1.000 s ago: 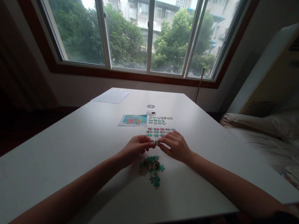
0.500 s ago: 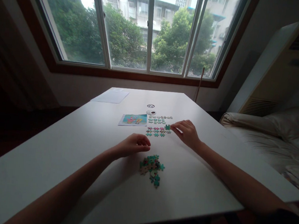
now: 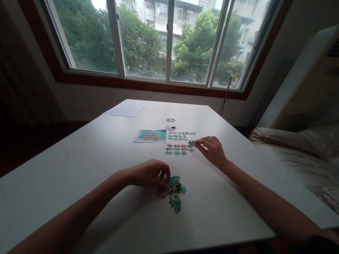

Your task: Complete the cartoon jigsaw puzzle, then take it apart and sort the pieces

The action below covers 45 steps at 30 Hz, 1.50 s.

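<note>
Between the thumb and fingertips of my right hand (image 3: 212,150) is a green jigsaw puzzle piece (image 3: 191,143), held over the right side of the laid-out puzzle pieces (image 3: 176,153). Those lie in several short rows, green, pink and pale. My left hand (image 3: 151,174) is at the left edge of a loose pile of puzzle pieces (image 3: 175,186), its thumb and curved fingers apart and partly covering the pile. Whether its fingertips touch a piece is hard to see. Left of the rows lies a colourful picture sheet (image 3: 152,135).
Two round flat items (image 3: 171,127) lie beyond the rows on the white table (image 3: 93,167). White paper (image 3: 125,108) lies at the far left corner. Beyond the table's right side is a pale sofa (image 3: 289,154). A window (image 3: 168,43) is ahead.
My left hand has come down and nearer to me, from above the pile to its left edge. My right hand stays almost in place, still holding the green piece.
</note>
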Motion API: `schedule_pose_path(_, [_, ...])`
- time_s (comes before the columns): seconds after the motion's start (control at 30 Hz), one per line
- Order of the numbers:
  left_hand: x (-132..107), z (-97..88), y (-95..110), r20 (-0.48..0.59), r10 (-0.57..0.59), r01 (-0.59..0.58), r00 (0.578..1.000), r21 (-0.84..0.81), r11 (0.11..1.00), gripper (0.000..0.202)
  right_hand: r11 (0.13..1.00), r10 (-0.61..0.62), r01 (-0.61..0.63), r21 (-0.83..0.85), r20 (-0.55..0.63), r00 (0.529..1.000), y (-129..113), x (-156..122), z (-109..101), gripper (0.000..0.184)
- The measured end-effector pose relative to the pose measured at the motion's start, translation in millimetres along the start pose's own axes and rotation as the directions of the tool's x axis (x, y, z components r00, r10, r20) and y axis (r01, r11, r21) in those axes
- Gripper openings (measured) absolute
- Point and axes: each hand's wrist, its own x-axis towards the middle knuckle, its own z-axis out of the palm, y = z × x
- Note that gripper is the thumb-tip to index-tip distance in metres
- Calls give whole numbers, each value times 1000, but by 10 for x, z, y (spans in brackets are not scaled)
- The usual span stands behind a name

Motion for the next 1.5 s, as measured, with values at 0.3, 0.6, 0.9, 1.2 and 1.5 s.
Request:
schedule_pose_path(0.3, [-13, -8, -22, 19, -3, 5, 1000, -85, 996, 16, 999, 47, -46, -22, 58, 997, 79, 75, 11, 20])
schedule_pose_path(0.6, [-35, -45, -63, 41, 7, -4, 999, -87, 996, 16, 954, 295, -295, -55, 358, 886, 490, 246, 374, 18])
schedule_pose_path(0.9, [-73, -93, -49, 37, 19, -16, 999, -84, 996, 16, 904, 405, -422, -73, 461, 789, 821, 271, 680, 16])
schedule_pose_path(1.2, [-79, -98, -51, 43, 37, -32, 998, -103, 994, 16, 896, 403, -439, -65, 533, 744, 863, 381, 748, 17])
schedule_pose_path(1.5, [-87, -140, 4, 31, 80, -73, 996, -183, 980, 20, 904, 361, -428, 6, 528, 768, 819, 367, 778, 15])
